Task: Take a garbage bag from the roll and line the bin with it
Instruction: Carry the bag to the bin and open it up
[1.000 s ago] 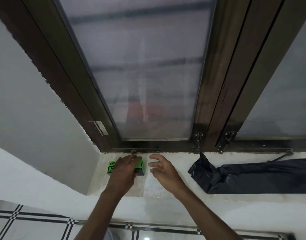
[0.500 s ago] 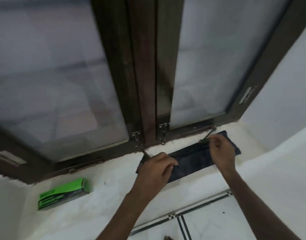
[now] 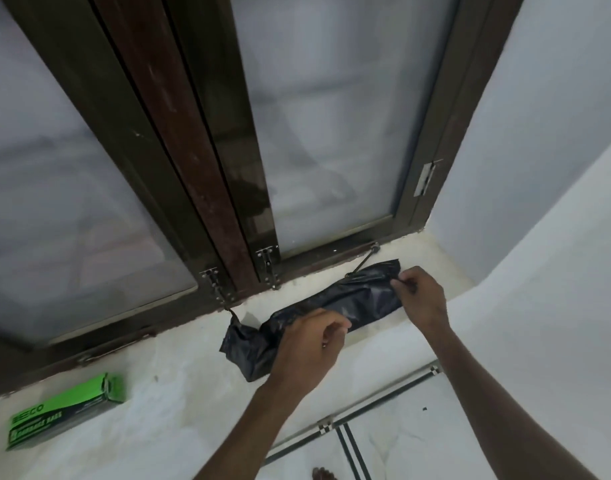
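The head camera is looking down at a white, rough-plastered window sill [image 3: 179, 403] running below a dark brown wooden window frame [image 3: 179, 161] with frosted glass panes [image 3: 331, 133].

A long, crumpled black plastic garbage bag [image 3: 352, 303] is lying flat on the sill, stretched on a slant from lower left to upper right, close to the bottom rail of the window. Its far right end is sitting just under a thin metal window stay [image 3: 364, 259], and its left end is bunching into a loose fold.

The left hand [image 3: 309, 344] is resting on the left half of the bag, fingers curled downward and pinching a ridge of the black plastic, so its grip is closing on the bag. The right hand [image 3: 420, 296] is at the bag's right end, thumb and fingertips pressing together on the top edge of the plastic, so this grip is also clamping the bag. Both bare forearms are reaching up from the bottom of the view.

Well apart from the bag, at the lower left of the sill, a bright green cardboard box of garbage bags [image 3: 66, 410] is lying on its side with one end flap open; a roll inside cannot be seen.

Two small metal latch bolts [image 3: 267, 266] are hanging at the foot of the centre frame. Below the sill, white wall tiles with thin black lines [image 3: 352, 441] are showing, and a few toes [image 3: 323, 474] are peeking in at the bottom edge.
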A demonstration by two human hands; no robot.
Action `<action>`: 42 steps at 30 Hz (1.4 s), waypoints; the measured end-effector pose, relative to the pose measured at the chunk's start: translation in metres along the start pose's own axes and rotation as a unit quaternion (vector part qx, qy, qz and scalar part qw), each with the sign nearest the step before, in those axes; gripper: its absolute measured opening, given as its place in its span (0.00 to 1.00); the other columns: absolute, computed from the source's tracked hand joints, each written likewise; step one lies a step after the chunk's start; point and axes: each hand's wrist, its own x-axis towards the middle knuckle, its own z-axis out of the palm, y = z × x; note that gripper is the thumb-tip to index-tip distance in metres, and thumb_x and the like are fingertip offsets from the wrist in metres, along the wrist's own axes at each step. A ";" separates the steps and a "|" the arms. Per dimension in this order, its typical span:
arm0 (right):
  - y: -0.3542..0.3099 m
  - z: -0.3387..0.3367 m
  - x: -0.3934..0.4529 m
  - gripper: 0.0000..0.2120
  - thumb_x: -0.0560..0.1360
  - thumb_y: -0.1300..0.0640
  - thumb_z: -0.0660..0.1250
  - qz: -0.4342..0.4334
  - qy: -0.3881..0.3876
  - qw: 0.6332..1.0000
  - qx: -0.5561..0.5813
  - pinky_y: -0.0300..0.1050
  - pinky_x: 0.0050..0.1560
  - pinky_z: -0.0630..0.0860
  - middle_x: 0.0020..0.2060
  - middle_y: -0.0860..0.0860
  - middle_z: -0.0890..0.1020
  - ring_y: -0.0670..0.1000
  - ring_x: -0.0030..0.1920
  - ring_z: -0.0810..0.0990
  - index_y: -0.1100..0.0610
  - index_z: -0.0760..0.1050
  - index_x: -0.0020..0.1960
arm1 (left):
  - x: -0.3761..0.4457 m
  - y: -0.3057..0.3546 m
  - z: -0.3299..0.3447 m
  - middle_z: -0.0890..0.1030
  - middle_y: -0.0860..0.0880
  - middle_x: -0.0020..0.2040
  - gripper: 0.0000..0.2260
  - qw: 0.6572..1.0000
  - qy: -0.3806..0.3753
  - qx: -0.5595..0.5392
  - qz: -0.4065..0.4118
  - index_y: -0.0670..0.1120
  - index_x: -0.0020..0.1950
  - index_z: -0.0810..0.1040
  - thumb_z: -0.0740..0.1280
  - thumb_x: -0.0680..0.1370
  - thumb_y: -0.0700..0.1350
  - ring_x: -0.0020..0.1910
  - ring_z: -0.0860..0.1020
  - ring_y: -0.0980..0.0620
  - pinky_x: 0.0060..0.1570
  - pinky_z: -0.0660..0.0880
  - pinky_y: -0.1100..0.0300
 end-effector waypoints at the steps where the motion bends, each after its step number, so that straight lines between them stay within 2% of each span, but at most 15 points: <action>1: -0.005 -0.004 -0.015 0.05 0.73 0.61 0.74 -0.006 -0.025 0.997 0.078 0.43 0.46 0.75 0.41 0.53 0.83 0.53 0.43 0.82 0.57 0.77 0.45 | -0.004 0.002 0.002 0.83 0.58 0.48 0.08 1.000 0.002 -0.016 -0.015 0.52 0.52 0.83 0.65 0.78 0.46 0.45 0.81 0.61 0.47 0.79 0.60; 3: -0.019 -0.011 -0.052 0.08 0.72 0.64 0.75 -0.033 -0.061 0.983 0.169 0.42 0.40 0.75 0.36 0.53 0.81 0.50 0.37 0.79 0.58 0.76 0.42 | -0.012 0.009 0.004 0.84 0.58 0.47 0.08 0.997 0.013 -0.056 -0.049 0.52 0.53 0.82 0.65 0.78 0.46 0.45 0.81 0.62 0.48 0.79 0.62; 7: -0.044 -0.019 -0.136 0.13 0.70 0.66 0.76 -0.063 -0.122 0.962 0.236 0.37 0.33 0.73 0.32 0.50 0.76 0.46 0.32 0.73 0.58 0.72 0.42 | -0.047 0.032 0.001 0.83 0.56 0.46 0.10 0.985 0.016 -0.133 -0.109 0.51 0.56 0.81 0.68 0.77 0.51 0.44 0.79 0.65 0.45 0.76 0.69; 11: -0.059 -0.012 -0.215 0.16 0.70 0.71 0.74 -0.068 -0.198 0.932 0.295 0.39 0.30 0.72 0.33 0.57 0.74 0.51 0.32 0.71 0.57 0.70 0.45 | -0.105 0.032 -0.008 0.84 0.55 0.43 0.10 0.982 0.015 -0.150 -0.115 0.53 0.47 0.81 0.67 0.74 0.58 0.45 0.82 0.58 0.49 0.80 0.54; 15: -0.064 0.002 -0.296 0.16 0.70 0.71 0.75 -0.080 -0.242 0.924 0.285 0.39 0.30 0.74 0.31 0.53 0.74 0.48 0.30 0.73 0.60 0.71 0.50 | -0.186 0.011 -0.023 0.84 0.54 0.37 0.06 0.981 0.049 -0.143 -0.119 0.52 0.38 0.78 0.69 0.74 0.51 0.39 0.82 0.56 0.44 0.80 0.52; 19: -0.065 0.008 -0.368 0.16 0.69 0.68 0.77 -0.081 -0.313 0.915 0.240 0.36 0.35 0.74 0.31 0.46 0.77 0.45 0.31 0.74 0.58 0.74 0.51 | -0.264 -0.013 -0.040 0.80 0.42 0.33 0.14 0.970 0.073 -0.175 -0.155 0.43 0.36 0.76 0.71 0.71 0.54 0.33 0.75 0.50 0.37 0.71 0.54; 22: -0.069 0.002 -0.411 0.10 0.73 0.63 0.75 -0.059 -0.362 0.896 0.251 0.41 0.42 0.76 0.35 0.50 0.80 0.49 0.38 0.78 0.59 0.78 0.52 | -0.318 -0.021 -0.058 0.76 0.44 0.29 0.10 0.954 0.079 -0.233 -0.170 0.42 0.34 0.76 0.73 0.73 0.44 0.31 0.74 0.52 0.38 0.71 0.57; 24: -0.070 0.000 -0.430 0.06 0.75 0.61 0.73 -0.049 -0.361 0.895 0.259 0.45 0.45 0.79 0.38 0.52 0.82 0.51 0.40 0.79 0.61 0.79 0.50 | -0.345 -0.021 -0.069 0.76 0.46 0.32 0.07 0.950 0.081 -0.254 -0.165 0.42 0.39 0.78 0.70 0.75 0.34 0.33 0.74 0.54 0.38 0.73 0.60; 27: -0.074 -0.003 -0.460 0.07 0.75 0.60 0.73 -0.059 -0.378 0.887 0.258 0.47 0.46 0.78 0.40 0.54 0.82 0.51 0.40 0.79 0.63 0.79 0.48 | -0.386 -0.011 -0.076 0.78 0.48 0.32 0.07 0.942 0.102 -0.270 -0.171 0.41 0.46 0.81 0.70 0.74 0.30 0.34 0.76 0.54 0.41 0.76 0.63; 29: -0.075 -0.002 -0.481 0.08 0.74 0.61 0.74 -0.069 -0.399 0.878 0.256 0.46 0.44 0.76 0.40 0.55 0.83 0.52 0.39 0.79 0.63 0.79 0.49 | -0.413 -0.006 -0.075 0.79 0.48 0.33 0.08 0.939 0.121 -0.269 -0.177 0.39 0.48 0.82 0.70 0.73 0.29 0.35 0.76 0.54 0.41 0.75 0.64; 32: -0.073 0.004 -0.515 0.06 0.74 0.62 0.74 -0.083 -0.427 0.866 0.248 0.47 0.47 0.77 0.43 0.60 0.84 0.53 0.42 0.81 0.62 0.79 0.48 | -0.461 0.002 -0.071 0.81 0.43 0.38 0.06 0.928 0.166 -0.265 -0.203 0.37 0.48 0.82 0.71 0.73 0.31 0.39 0.78 0.51 0.43 0.76 0.58; 36: -0.068 0.014 -0.557 0.02 0.75 0.63 0.72 -0.107 -0.438 0.860 0.237 0.42 0.46 0.78 0.39 0.56 0.83 0.48 0.41 0.81 0.59 0.79 0.45 | -0.521 -0.001 -0.076 0.84 0.41 0.41 0.04 0.919 0.194 -0.256 -0.228 0.38 0.48 0.81 0.69 0.75 0.32 0.40 0.82 0.49 0.46 0.81 0.55; 38: -0.065 0.020 -0.581 0.03 0.76 0.62 0.72 -0.115 -0.429 0.867 0.226 0.40 0.45 0.77 0.40 0.57 0.83 0.47 0.40 0.80 0.57 0.79 0.45 | -0.553 -0.009 -0.083 0.83 0.43 0.40 0.05 0.924 0.206 -0.218 -0.236 0.39 0.48 0.81 0.69 0.76 0.31 0.40 0.82 0.49 0.46 0.81 0.54; 40: -0.064 0.025 -0.601 0.04 0.76 0.62 0.70 -0.133 -0.417 0.877 0.197 0.36 0.43 0.75 0.41 0.57 0.81 0.45 0.38 0.78 0.55 0.76 0.45 | -0.581 -0.017 -0.092 0.84 0.48 0.38 0.06 0.932 0.217 -0.157 -0.245 0.42 0.46 0.82 0.69 0.76 0.32 0.39 0.81 0.54 0.43 0.79 0.63; 42: -0.068 0.031 -0.617 0.08 0.78 0.65 0.66 -0.189 -0.401 0.881 0.165 0.33 0.40 0.70 0.37 0.49 0.77 0.41 0.35 0.73 0.54 0.72 0.44 | -0.607 -0.023 -0.104 0.84 0.53 0.37 0.06 0.934 0.235 -0.080 -0.258 0.46 0.45 0.82 0.69 0.77 0.36 0.37 0.80 0.62 0.40 0.74 0.72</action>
